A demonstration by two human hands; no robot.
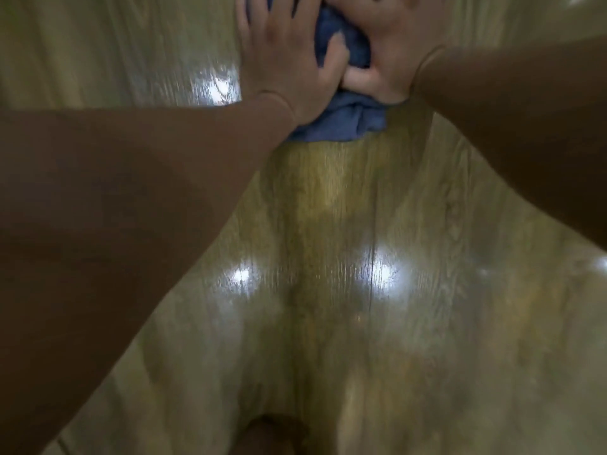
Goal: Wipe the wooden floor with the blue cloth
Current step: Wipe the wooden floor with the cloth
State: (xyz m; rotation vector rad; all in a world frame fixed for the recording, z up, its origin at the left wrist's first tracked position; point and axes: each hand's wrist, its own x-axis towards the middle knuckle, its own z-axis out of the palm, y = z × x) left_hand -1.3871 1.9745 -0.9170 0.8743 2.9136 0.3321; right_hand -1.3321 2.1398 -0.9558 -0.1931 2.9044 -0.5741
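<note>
Left sleeve: your brown left sleeve [115,224] fills the lower left and crosses over the floor up to the cloth.
Right sleeve: your brown right sleeve [525,126] enters from the right edge and slopes up to the wrist.
Bottom edge: a dark blurred shape [269,435], too unclear to identify.
Wooden floor [328,339]: glossy grained planks with bright light reflections [384,274].
Blue cloth [345,116]: bunched on the floor at top centre, mostly covered by both hands, with a crumpled edge showing below the wrists.
Left hand [282,60]: palm down, fingers straight and spread, pressing the cloth's left part.
Right hand [391,44]: palm down, fingers splayed, pressing the cloth's right part. Fingertips are cut off at the top edge, and the bent thumb touches your left hand.
</note>
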